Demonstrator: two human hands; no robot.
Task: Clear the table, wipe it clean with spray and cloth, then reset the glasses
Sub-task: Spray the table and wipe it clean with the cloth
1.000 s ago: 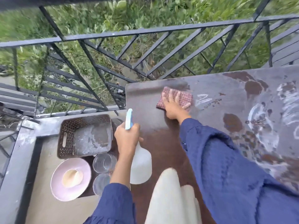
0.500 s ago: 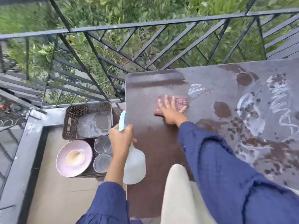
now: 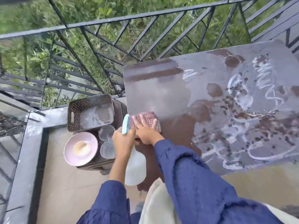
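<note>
Two glasses (image 3: 106, 133); one bowl (image 3: 69, 151), basket (image 3: 76, 109), cloth (image 3: 146, 116), bottle (image 3: 135, 168).

The cloth (image 3: 151, 118) is lying on the table (image 3: 161, 88) by its left edge, with the right hand (image 3: 145, 132) resting flat on it. Just left of it, the left hand (image 3: 123, 140) is holding the spray bottle (image 3: 135, 167). Left of the table, a basket (image 3: 90, 110) is sitting behind a plate (image 3: 80, 148), with the far glass (image 3: 106, 132) and near glass (image 3: 107, 149) standing between plate and table
</note>
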